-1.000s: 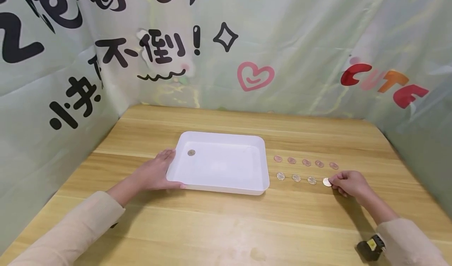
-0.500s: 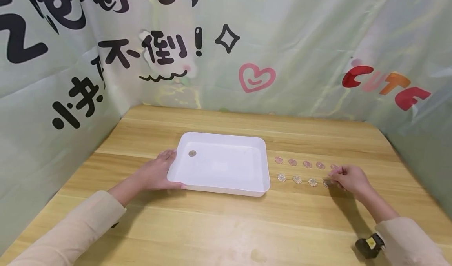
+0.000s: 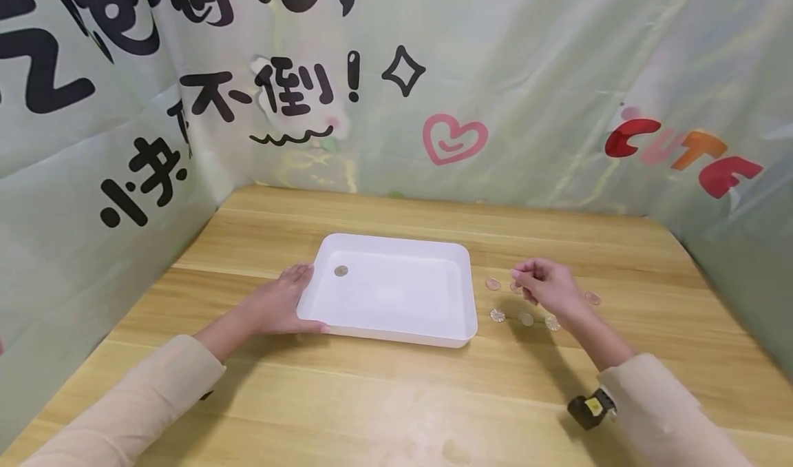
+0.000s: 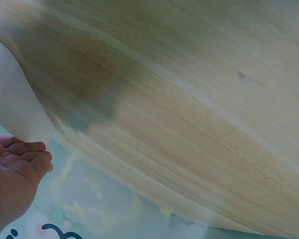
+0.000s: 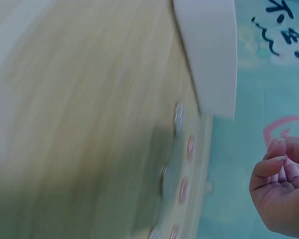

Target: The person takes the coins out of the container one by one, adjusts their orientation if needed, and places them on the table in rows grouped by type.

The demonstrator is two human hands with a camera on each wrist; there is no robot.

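Observation:
My left hand [image 3: 281, 302] holds the left side of a shallow white tray [image 3: 387, 336], its thumb along the front wall and its fingers at the left edge. One coin [image 3: 341, 271] lies in the tray, toward the back left. My right hand [image 3: 551, 288] hovers over the coin rows, thumb and fingertips close together, with no coin showing between them. Beneath it lie a back row of copper-coloured coins [image 3: 492, 284] and a front row of silver-coloured coins [image 3: 498, 315]. Hand and forearm hide some of both. The right wrist view shows the curled fingers [image 5: 269, 169] from the palm side.
The wooden table [image 3: 396, 398] carries the tray and coins. Printed cloth walls [image 3: 526, 74] enclose its back and sides. A small black device [image 3: 591, 408] with a yellow label sits by the right sleeve.
My right hand has lifted from the right end of the silver row, where a coin lay in place, and moved left toward the tray. My left hand stays on the tray.

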